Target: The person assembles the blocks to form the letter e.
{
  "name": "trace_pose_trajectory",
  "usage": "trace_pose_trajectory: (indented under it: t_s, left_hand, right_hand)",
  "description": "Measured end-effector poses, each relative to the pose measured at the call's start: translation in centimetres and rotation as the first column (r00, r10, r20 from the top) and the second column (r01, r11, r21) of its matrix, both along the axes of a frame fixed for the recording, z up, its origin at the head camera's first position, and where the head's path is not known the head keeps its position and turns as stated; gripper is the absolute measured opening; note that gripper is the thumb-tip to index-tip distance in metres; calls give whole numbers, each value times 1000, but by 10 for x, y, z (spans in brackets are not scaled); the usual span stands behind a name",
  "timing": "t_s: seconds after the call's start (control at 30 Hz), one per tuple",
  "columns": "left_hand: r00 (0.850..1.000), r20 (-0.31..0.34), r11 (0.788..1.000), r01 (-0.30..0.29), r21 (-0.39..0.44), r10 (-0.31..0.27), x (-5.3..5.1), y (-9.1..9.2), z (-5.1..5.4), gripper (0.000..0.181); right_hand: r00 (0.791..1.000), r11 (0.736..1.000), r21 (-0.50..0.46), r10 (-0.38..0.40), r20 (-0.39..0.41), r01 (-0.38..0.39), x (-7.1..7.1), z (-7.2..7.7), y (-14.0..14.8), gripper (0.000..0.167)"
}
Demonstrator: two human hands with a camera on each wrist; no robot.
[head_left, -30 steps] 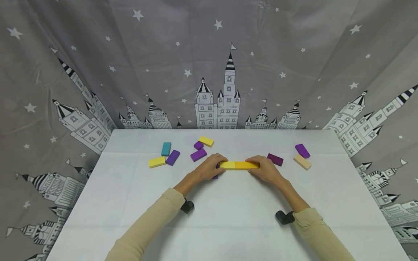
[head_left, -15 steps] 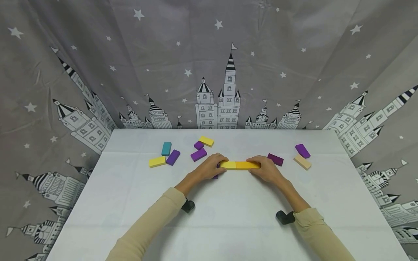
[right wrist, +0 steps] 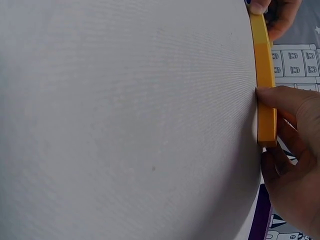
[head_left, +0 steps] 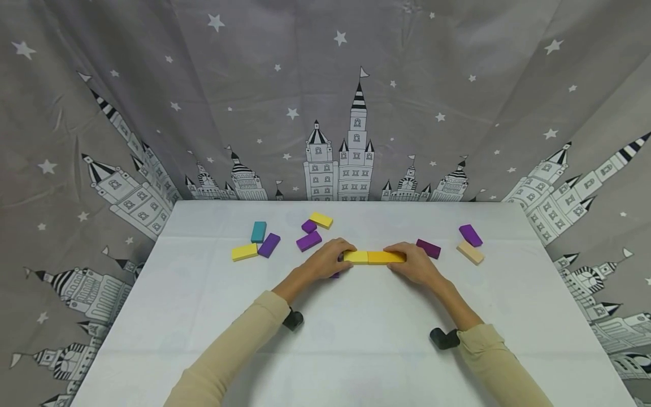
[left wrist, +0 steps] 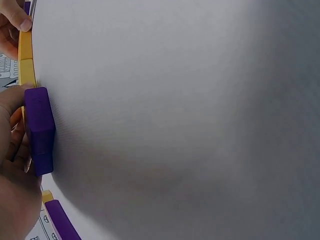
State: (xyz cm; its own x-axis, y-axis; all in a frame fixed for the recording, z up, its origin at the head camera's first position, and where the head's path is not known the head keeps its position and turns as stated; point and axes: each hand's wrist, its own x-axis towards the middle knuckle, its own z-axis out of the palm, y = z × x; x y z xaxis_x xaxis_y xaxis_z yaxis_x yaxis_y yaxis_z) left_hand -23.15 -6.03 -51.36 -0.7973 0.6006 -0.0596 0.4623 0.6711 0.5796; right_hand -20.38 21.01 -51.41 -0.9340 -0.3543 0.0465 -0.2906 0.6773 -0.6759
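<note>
In the head view, a yellow block (head_left: 356, 258) and an orange-yellow block (head_left: 381, 258) lie end to end in one straight line on the white table, touching. My left hand (head_left: 324, 262) pinches the yellow block near its left end, thumb on the near side. The orange-yellow block is gripped by my right hand (head_left: 418, 264), thumb and fingers on opposite long sides. Right by the left hand, a purple block (left wrist: 40, 115) shows in the left wrist view, with a darker purple piece (left wrist: 43, 163) touching it; the hand mostly hides both from the head camera.
Left of the hands lie a teal block (head_left: 259, 232), a yellow block (head_left: 245, 252) and several purple ones, such as this purple block (head_left: 308, 241). To the right are a maroon block (head_left: 429, 249), a purple block (head_left: 471, 235) and a tan block (head_left: 470, 252). A grey curtain (head_left: 325, 68) hangs behind.
</note>
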Motion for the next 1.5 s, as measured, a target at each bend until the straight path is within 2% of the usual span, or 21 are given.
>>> trace_pose_trajectory:
  t_s: [0.17,0.3,0.43,0.6,0.67,0.8,0.97,1.2,1.33,1.5]
  left_hand:
    - [996,-80,998,27,-63,-32,2,2,4,42]
    - [978,-201,992,23,-124,-48,7,4,7,47]
    - [948,-314,993,20,-114,-55,15,5,9,44]
    - [901,-421,992,59,-116,-102,29,5,9,37]
    - [882,-455,989,70,-127,-121,34,5,8,36]
    - [855,-494,982,87,-168,-160,40,4,6,38]
    - [850,-489,965,79,-250,-196,45,5,3,43]
    - [861,-450,932,72,-354,-237,51,9,3,50]
    - [865,-434,919,73,-387,-252,53,11,3,53]
    - [866,-423,913,87,-399,-268,54,14,2,54]
  right_hand:
    - [1000,1000,1,9,-3,-9,0,-1,1,37]
    - [1000,1000,-6,13,-5,-13,-1,0,2,37]
    - [1000,1000,-7,7,-4,-7,-3,0,2,37]
    - [999,1000,-13,20,-30,-20,-5,0,0,37]
    - [999,1000,-17,25,-41,-26,-5,0,-1,37]
    - [1000,999,-27,15,-27,-16,-4,-1,-2,38]
    - [999,999,-30,21,-26,-22,-3,0,-3,37]
    - [999,999,-28,22,-38,-23,-2,1,-2,39]
    - [999,999,-29,11,-31,-12,1,2,2,45]
    - [998,997,-57,-52,-46,50,7,9,17,46]
